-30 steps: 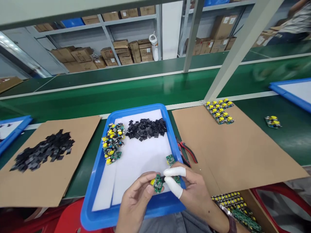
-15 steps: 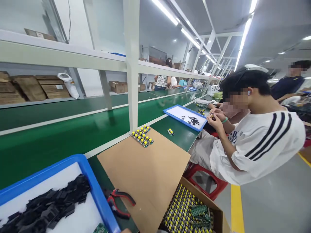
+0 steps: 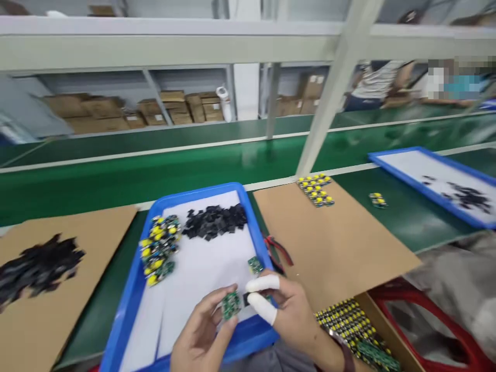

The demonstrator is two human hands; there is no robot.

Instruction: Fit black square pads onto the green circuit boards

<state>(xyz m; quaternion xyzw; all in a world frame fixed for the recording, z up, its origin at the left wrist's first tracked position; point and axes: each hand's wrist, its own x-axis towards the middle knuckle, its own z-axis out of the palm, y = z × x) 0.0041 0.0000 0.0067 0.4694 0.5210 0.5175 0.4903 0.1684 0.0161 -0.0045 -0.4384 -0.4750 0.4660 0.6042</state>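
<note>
My left hand (image 3: 201,333) pinches a small green circuit board (image 3: 231,305) over the near part of a blue-rimmed tray (image 3: 126,297). Close beside it, my right hand (image 3: 296,312), with white finger cots on thumb and forefinger, is closed on a small black piece (image 3: 246,298). A gap shows between piece and board. Another green board (image 3: 254,265) lies at the tray's right side, beyond my right hand. Inside the tray are a heap of flat black pieces (image 3: 215,222) and, at the left, a cluster of boards with yellow-topped parts (image 3: 158,243).
Red-handled pliers (image 3: 279,250) lie between the tray and a cardboard sheet (image 3: 329,248). More yellow-topped boards (image 3: 315,190) rest on that sheet. A box of boards (image 3: 403,349) and a red stool (image 3: 430,320) stand at lower right. Black pieces (image 3: 41,266) lie on the left cardboard.
The view has swung left and down, from the neighbouring worker to the blue tray. Both my hands now show, holding the board and the black piece.
</note>
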